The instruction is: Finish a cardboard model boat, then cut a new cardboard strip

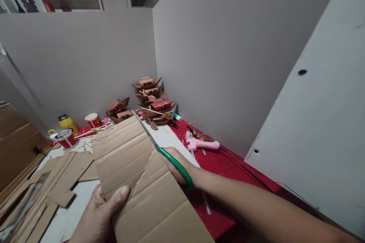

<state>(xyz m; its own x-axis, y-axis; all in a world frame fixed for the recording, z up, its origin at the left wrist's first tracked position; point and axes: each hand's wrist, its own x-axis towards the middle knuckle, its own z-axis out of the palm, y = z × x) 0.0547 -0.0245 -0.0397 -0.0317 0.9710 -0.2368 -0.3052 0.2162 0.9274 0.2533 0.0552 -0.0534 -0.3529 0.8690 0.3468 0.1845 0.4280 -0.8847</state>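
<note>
My left hand (98,212) grips the near left edge of a large brown cardboard sheet (137,174), thumb on top. My right hand (178,167) holds green-handled scissors (171,159); their long blades lie along the sheet's right edge and point away toward the far corner. A cut line runs through the middle of the sheet, from the right edge down toward my left thumb. Most of my right hand's fingers are hidden behind the cardboard.
Cardboard offcuts (42,186) pile up at left. A pink glue gun (201,144) with its cord lies on the red table cover (228,163). Small brown model boats (152,100) stack in the corner. Red cups (66,138) and a yellow bottle (67,122) stand at back left. Grey partition walls enclose the desk.
</note>
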